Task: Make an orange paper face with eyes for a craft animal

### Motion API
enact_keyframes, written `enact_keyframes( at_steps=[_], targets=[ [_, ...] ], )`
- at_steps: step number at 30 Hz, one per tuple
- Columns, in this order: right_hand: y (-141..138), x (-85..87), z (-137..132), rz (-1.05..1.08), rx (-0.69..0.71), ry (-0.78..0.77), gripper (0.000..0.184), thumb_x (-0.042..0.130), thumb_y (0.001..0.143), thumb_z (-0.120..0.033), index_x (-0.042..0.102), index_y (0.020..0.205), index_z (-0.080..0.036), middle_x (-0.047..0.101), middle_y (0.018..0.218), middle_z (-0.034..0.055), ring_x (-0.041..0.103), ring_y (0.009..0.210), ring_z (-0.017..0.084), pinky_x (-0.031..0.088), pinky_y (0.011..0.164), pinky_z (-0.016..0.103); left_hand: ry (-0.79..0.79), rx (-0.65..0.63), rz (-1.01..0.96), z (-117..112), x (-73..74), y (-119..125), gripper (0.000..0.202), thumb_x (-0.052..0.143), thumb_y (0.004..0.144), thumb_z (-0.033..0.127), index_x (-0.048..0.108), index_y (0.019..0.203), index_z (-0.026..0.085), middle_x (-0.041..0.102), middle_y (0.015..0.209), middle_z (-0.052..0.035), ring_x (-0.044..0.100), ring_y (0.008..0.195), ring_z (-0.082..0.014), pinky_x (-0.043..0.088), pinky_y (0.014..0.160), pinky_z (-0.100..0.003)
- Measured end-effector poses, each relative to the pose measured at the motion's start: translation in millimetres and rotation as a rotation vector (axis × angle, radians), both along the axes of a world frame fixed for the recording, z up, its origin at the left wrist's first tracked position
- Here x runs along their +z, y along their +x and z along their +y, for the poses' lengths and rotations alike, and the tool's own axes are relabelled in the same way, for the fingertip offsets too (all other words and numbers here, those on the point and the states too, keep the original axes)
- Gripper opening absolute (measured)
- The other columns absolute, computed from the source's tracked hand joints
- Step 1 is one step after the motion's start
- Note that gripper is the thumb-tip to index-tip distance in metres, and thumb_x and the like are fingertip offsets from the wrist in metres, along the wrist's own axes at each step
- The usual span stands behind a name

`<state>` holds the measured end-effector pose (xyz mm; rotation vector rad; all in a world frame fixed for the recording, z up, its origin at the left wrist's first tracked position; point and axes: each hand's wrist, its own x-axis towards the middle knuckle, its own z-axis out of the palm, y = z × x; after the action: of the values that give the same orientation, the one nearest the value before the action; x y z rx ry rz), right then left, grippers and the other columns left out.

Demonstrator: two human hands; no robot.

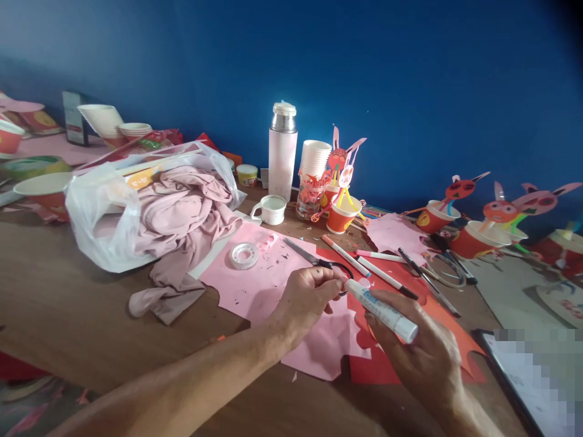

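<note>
Two bare hands meet above pink and red paper on a wooden tabletop point(86, 291). The right hand point(416, 358) has its fingers point(387, 331) closed around a white tube with a blue label point(382, 309), probably a glue stick or marker, though the picture doesn't settle which. That firm wrap around the barrel looks like the sound way to keep it steady. The left hand point(303, 300) sits at about 9 o'clock from the tube, fingers curled toward its tip; whether they pinch anything small, I cannot tell. Black-handled scissors point(303, 255) lie on the pink paper point(255, 285) at about 12 o'clock from the left hand, their handle loop just beside its fingertips. A roll of clear tape point(243, 255) rests further out, at about 11 o'clock. Beyond stand a pale pink thermos point(282, 152) and a white mug point(268, 209), while pink cloth point(182, 209) spills from a plastic bag point(104, 218) — all well clear of the hands.
</note>
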<state>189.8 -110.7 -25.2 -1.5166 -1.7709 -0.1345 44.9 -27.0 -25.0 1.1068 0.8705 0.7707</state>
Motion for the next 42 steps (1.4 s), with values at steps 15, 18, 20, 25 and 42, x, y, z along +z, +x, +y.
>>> enact_keyframes(
  at_steps=[15,18,20,25,42],
  targets=[
    [1.5,-1.7,0.3,-0.026,-0.046,0.008,0.015,0.054,0.082,-0.030,0.059,0.094,-0.024,0.070,0.062,-0.0006,0.064,0.047,0.015,0.048,0.045,0.023,-0.005,-0.052,-0.008,-2.5,2.4,-1.4,0.021,0.052,0.068,0.019,0.070,0.078,0.016,0.063,0.074,-0.0042,0.051,0.064,-0.0117,0.040,0.049,-0.019],
    [1.6,-1.5,0.3,-0.029,-0.059,0.005,0.015,0.056,0.082,-0.030,0.059,0.095,-0.025,0.069,0.060,-0.0012,0.066,0.051,0.016,0.049,0.046,0.023,-0.022,-0.056,-0.022,-3.5,5.6,-2.0,0.023,0.050,0.066,0.016,0.070,0.076,0.016,0.062,0.075,-0.0038,0.051,0.063,-0.0111,0.039,0.048,-0.018],
    [1.1,-0.5,0.4,-0.038,-0.053,0.005,0.015,0.056,0.082,-0.029,0.058,0.096,-0.025,0.069,0.060,-0.0013,0.066,0.052,0.016,0.048,0.046,0.023,-0.024,-0.058,-0.021,-3.8,6.3,-1.8,0.024,0.049,0.066,0.014,0.071,0.076,0.016,0.062,0.075,-0.0041,0.051,0.064,-0.0115,0.040,0.048,-0.018],
    [0.0,1.7,0.2,-0.057,-0.079,-0.006,0.014,0.053,0.083,-0.031,0.059,0.094,-0.025,0.069,0.059,-0.0013,0.066,0.050,0.016,0.049,0.047,0.024,0.004,-0.089,-0.023,-3.2,1.8,-0.6,0.030,0.047,0.064,0.013,0.071,0.081,0.017,0.063,0.080,-0.0042,0.052,0.067,-0.0122,0.041,0.049,-0.019],
    [0.5,2.3,1.0,-0.039,-0.047,-0.036,0.014,0.052,0.083,-0.028,0.059,0.095,-0.025,0.069,0.060,-0.0020,0.064,0.046,0.014,0.048,0.046,0.022,0.057,-0.134,0.004,-1.1,-9.3,-1.2,0.033,0.047,0.062,0.014,0.071,0.085,0.019,0.060,0.075,-0.0030,0.051,0.066,-0.0119,0.043,0.052,-0.020]
  ],
)
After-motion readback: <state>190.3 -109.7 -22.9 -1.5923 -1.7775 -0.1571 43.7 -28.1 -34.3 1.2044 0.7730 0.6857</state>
